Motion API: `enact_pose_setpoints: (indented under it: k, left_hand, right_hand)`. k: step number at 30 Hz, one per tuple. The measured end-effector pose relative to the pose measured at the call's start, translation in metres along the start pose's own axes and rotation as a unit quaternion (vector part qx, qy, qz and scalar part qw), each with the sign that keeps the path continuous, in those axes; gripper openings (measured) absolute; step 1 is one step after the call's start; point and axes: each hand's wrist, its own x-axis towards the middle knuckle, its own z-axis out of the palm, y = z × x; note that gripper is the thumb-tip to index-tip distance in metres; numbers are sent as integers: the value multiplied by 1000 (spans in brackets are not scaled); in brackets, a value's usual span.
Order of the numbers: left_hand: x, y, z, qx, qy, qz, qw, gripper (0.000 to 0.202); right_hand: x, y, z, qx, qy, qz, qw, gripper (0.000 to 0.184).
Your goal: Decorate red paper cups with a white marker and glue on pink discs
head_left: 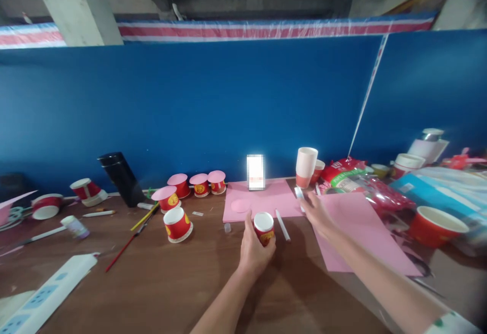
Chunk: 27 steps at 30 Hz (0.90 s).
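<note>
Gripping a cup upside-down on the table in the left hand, reaching with open right hand toward a small tool by the pink sheet; next, probably pinching it

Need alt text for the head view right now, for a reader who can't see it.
The left hand holds a small red paper cup upside down on a brown table, while the right hand reaches a white object at the pink paper. More red cups stand at left.
</note>
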Motion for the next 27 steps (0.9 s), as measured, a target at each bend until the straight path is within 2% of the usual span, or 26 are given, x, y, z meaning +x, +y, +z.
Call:
enact_pose_setpoints:
  k: [5, 10, 16, 17, 18, 19, 20, 24, 27]
  left_hand:
    - [-2, 3, -2, 2, -4, -10, 1000, 98]
    - [-1, 6, -3, 5, -3, -28, 1000, 101]
    - [-1, 4, -3, 4, 18, 0, 1000, 97]
    - [-1, 4, -2, -1, 12, 3, 1000, 96]
    - [-2, 3, -2, -4, 11, 1, 1000, 95]
    - [-2, 3, -2, -4, 14, -4, 1000, 96]
    - [-2, 3, -2, -7, 18, -10, 1000, 96]
    - [-4, 4, -3, -11, 7, -29, 1000, 94]
    - [-4, 4, -4, -4, 1, -40, 999, 93]
  right_hand:
    - [-20, -7, -16, 30, 23, 23, 999, 22]
    - [-21, -7, -29, -32, 70, 3, 997, 21]
    - [7, -7, -28, -164, 15, -33, 986, 16]
    - [14, -7, -25, -197, 1, -41, 980, 15]
    - [20, -6, -23, -327, -33, -73, 942, 15]
    - [27, -4, -20, -440, -61, -103, 890, 16]
    - [33, -3, -17, -462, -68, -116, 876, 17]
    - [51, 5, -6, -495, -84, -129, 855, 14]
    - [58, 13, -1, -519, -105, -109, 841, 15]
